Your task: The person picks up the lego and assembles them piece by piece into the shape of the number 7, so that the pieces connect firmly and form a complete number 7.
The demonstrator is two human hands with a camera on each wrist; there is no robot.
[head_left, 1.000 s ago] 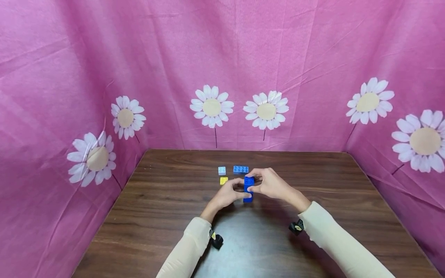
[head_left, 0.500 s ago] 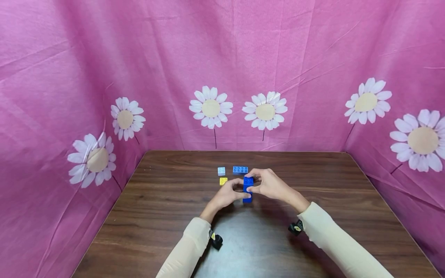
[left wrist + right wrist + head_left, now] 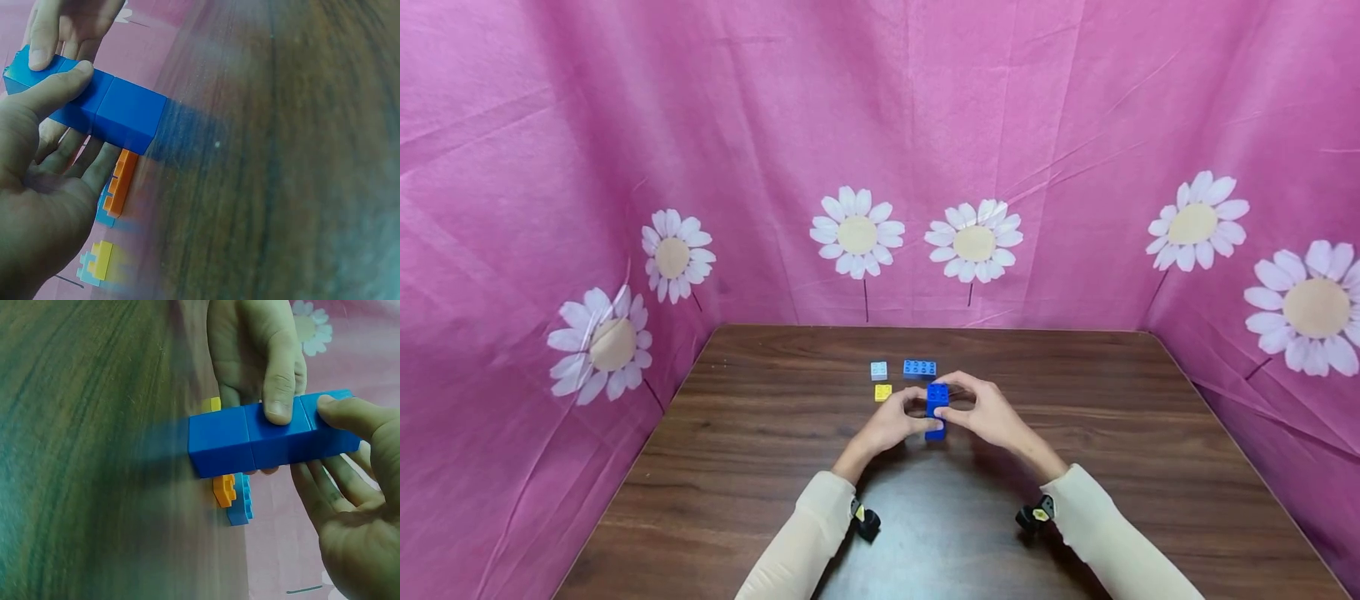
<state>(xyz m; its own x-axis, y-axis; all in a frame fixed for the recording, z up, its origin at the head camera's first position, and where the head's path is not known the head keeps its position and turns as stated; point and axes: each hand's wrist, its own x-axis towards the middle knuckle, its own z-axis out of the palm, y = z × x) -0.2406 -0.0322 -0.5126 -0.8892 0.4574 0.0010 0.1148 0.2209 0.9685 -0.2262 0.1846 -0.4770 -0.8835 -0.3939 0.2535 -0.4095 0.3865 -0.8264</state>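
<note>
Your left hand [image 3: 891, 419] grips the middle brick [image 3: 275, 447] of the blue stack [image 3: 128, 112]; your right hand [image 3: 992, 414] pinches the top brick [image 3: 937, 398]; the stack — three bricks, upright on the surface [image 3: 760, 467] — stands between both hands, seams apparently closed. The step in hand appears to be seating the top brick; the next move likely calls for even downward pressure, left hand steadying; the yellow brick [image 3: 883, 393] sits beyond, near your left hand.
</note>
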